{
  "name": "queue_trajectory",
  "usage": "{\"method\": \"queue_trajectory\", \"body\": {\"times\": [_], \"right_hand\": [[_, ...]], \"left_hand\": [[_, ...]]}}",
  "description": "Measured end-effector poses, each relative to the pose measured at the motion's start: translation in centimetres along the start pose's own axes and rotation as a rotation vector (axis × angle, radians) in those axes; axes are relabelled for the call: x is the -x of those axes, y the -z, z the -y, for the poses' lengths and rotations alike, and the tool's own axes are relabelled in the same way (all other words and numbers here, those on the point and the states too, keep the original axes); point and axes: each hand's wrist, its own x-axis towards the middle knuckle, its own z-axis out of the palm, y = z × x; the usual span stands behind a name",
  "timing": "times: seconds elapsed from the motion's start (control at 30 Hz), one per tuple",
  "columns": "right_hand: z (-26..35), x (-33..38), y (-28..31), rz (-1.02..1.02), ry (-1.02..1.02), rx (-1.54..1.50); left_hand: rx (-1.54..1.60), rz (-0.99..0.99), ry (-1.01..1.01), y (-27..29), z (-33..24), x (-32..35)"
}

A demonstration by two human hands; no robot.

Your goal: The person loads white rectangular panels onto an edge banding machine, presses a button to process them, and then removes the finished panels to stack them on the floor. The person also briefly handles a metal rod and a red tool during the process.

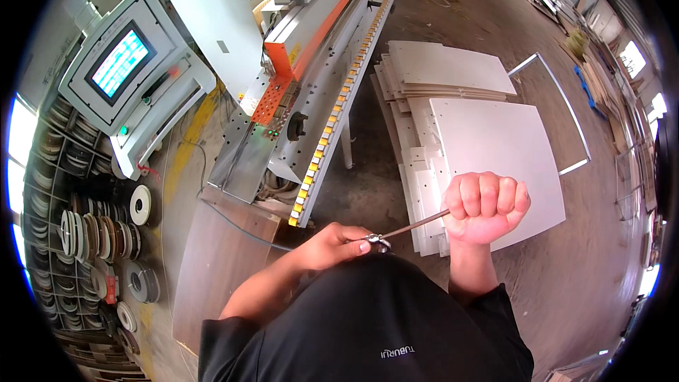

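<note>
My right hand is closed in a fist around one end of a thin dark metal rod. My left hand pinches the rod's other end, where a small shiny metal fitting sits. Both hands are held close to my chest, above my black shirt. Below and behind the right hand lies a stack of white panels.
A long white and orange edge-banding machine with a row of yellow rollers runs away at centre. Its control console with a lit screen stands at left. Shelves of edge-band rolls fill the lower left. More boards lie far right.
</note>
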Motion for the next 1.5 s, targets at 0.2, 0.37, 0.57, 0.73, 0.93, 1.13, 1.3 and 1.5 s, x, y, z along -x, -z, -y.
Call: {"method": "queue_trajectory", "body": {"times": [0.2,0.37,0.57,0.73,0.93,1.13,1.3,1.5], "right_hand": [[-2.3,-2.4,-0.8,-0.01,-0.025,-0.099],[-4.3,-1.5,0.2,-0.117,-0.008,-0.107],[-6.9,-1.8,0.2,-0.035,-0.1,-0.233],[-9.1,-1.6,0.1,-0.228,-0.097,-0.167],[-12.0,-2.1,-0.5,-0.454,-0.117,-0.02],[-16.4,-2.0,-2.5,-0.579,-0.158,0.11],[-21.0,-1.1,-2.6,-0.469,-0.322,0.413],[-16.7,7.1,9.5,-0.45,-0.648,0.681]], "left_hand": [[0.017,0.001,0.016,1.5,0.0,0.9],[-0.078,-0.079,-0.01,1.9,1.2,2.0],[-0.144,-0.161,-0.063,3.7,1.9,3.8],[-0.421,-0.391,-0.131,4.0,2.5,5.3],[-0.771,-0.679,-0.175,4.6,3.3,6.3],[-1.086,-0.984,-0.245,6.4,6.4,8.5],[-1.176,-1.15,0.195,13.7,5.3,14.9],[-1.351,-1.64,0.105,27.4,4.7,28.8]]}}
